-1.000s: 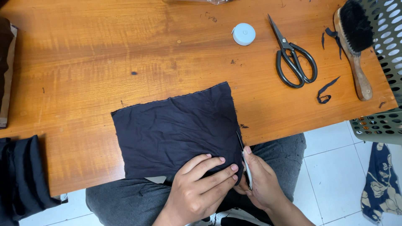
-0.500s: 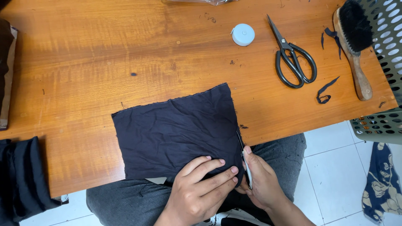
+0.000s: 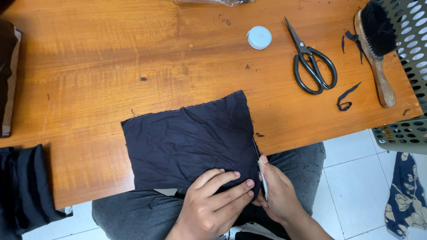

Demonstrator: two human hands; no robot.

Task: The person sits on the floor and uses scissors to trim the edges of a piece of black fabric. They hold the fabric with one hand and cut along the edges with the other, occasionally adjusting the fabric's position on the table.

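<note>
A person seated at a wooden tabletop (image 3: 133, 58) works on a square of dark cloth (image 3: 187, 142) that lies at the near edge, its lower part hanging over the person's grey-trousered lap. The left hand (image 3: 213, 204) lies flat on the cloth's near right corner, fingers spread and pressing it down, gripping nothing. The right hand (image 3: 278, 195) is clenched round a thin metal tool (image 3: 262, 178), held upright against the cloth's right edge; what kind of tool it is cannot be made out.

Compared with the frame a second ago, almost nothing differs: both hands keep the same posts, the cloth has not shifted on the tabletop, and the tool stays along the same edge.

Towards the far edge sits a small round white tape measure (image 3: 259, 37). To its right lie black scissors (image 3: 311, 62), blades closed and pointing to the far edge. Near the right edge rests a wooden brush (image 3: 378, 49) with black bristles, and two dark cloth scraps (image 3: 346, 98) lie between scissors and brush. A green perforated basket (image 3: 411, 89) stands off the right edge. Folded dark fabric (image 3: 22, 191) hangs at the near left corner. Another patterned cloth (image 3: 407, 195) lies on the tiled floor.
</note>
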